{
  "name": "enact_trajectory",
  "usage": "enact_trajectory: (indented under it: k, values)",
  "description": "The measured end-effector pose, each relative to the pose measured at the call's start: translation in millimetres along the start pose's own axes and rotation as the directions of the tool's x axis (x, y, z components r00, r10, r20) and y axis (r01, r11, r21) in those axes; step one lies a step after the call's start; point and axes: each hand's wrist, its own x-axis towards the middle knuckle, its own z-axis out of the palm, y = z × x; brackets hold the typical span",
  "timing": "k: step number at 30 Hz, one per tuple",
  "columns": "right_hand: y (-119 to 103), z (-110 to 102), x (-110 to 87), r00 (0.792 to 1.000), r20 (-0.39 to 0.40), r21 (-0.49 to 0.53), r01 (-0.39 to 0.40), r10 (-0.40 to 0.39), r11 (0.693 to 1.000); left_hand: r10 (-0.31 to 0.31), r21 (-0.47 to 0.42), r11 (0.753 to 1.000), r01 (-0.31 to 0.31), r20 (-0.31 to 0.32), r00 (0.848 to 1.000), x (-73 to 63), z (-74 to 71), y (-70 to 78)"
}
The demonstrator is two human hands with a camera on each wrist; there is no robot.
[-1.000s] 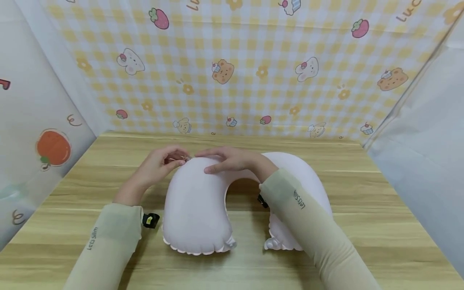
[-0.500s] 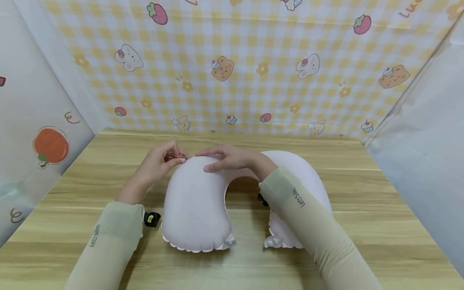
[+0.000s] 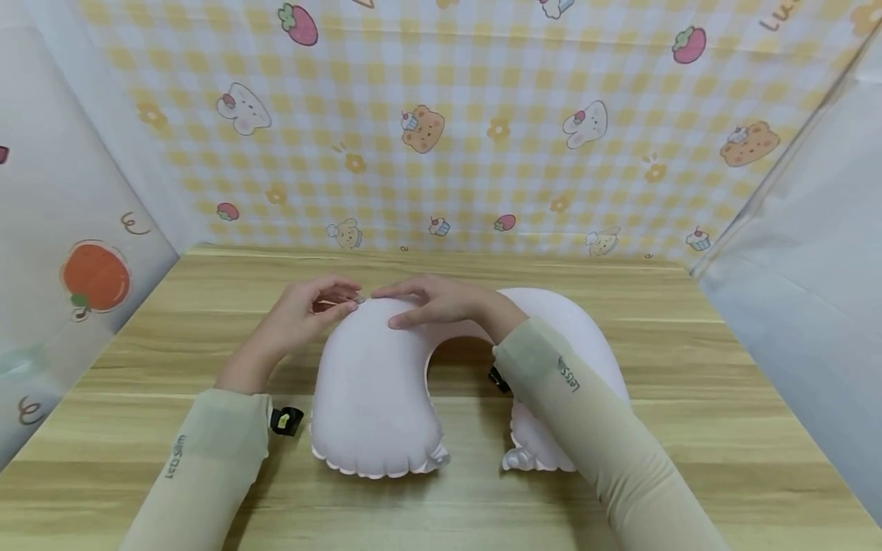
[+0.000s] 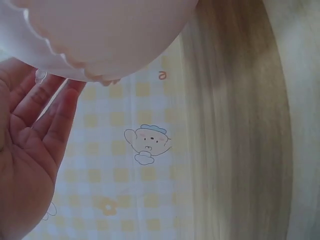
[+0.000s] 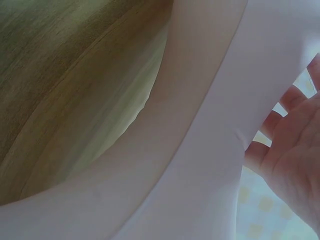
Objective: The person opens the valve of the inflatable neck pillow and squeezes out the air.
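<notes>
A pale pink inflatable U-shaped neck pillow point(image 3: 375, 383) lies on the table, puffed up, its two scalloped ends toward me. My left hand point(image 3: 303, 310) is at the pillow's far left edge, thumb and fingers spread around a small clear plastic valve point(image 4: 41, 76). In the left wrist view its fingers extend behind the valve under the pillow's frilled seam. My right hand point(image 3: 441, 300) rests over the pillow's far curve, thumb on top and fingers reaching over the edge. The right wrist view shows its fingertips point(image 5: 257, 150) against the pillow's side.
The pillow stands on a wood-grain table point(image 3: 723, 428). Behind the table's far edge hangs a yellow checked cloth point(image 3: 468, 153) with cartoon prints. White sheets point(image 3: 820, 229) flank the table on both sides. A black wrist strap point(image 3: 286, 420) shows by the left sleeve.
Half a second ago my left thumb and fingers were closer together at the valve; now the fingers have straightened and parted. The right hand and the pillow are nearly unchanged.
</notes>
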Motion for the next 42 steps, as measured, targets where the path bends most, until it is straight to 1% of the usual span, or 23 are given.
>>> enact_trajectory:
  k: [6,11,17,22,26,30,36,39,42]
  values:
    - [0,0,-0.7,1.000,-0.003,-0.008,-0.011,0.011,1.000,-0.026,-0.044,0.999,0.028,0.043,0.999,-2.8,-0.4,2.5]
    - [-2,1,-0.8,1.000,0.006,-0.034,-0.021,0.021,0.999,-0.022,-0.038,0.999,0.024,0.045,0.999,-4.8,0.7,3.8]
    - [-6,5,-2.5,0.998,0.026,-0.042,-0.048,0.049,0.998,-0.032,-0.027,0.999,0.033,0.043,0.999,-11.4,2.8,6.3]
    - [-11,5,-4.9,0.999,0.008,-0.094,-0.053,0.054,0.994,-0.030,0.022,0.999,0.030,0.017,0.999,-15.9,4.5,13.5]
    - [-17,2,-9.2,0.998,0.000,-0.114,-0.059,0.059,0.992,-0.039,0.062,0.997,0.038,0.000,0.999,-21.2,4.9,20.4]
    - [-23,-2,-13.9,0.997,-0.006,-0.150,-0.080,0.079,0.986,-0.074,0.069,0.995,0.075,-0.017,0.997,-28.0,3.4,27.1]
    - [-27,-7,-16.7,0.999,-0.005,-0.215,-0.050,0.050,0.975,-0.112,0.119,0.986,0.118,-0.050,0.992,-35.9,0.1,40.3]
    - [-26,-7,-17.1,0.999,-0.006,-0.210,-0.054,0.054,0.976,-0.111,0.154,0.981,0.118,-0.052,0.992,-38.7,-1.4,46.2]
    - [-24,-5,-16.9,0.998,-0.005,-0.196,-0.065,0.066,0.978,-0.103,0.183,0.977,0.107,-0.033,0.994,-41.3,-1.9,49.1]
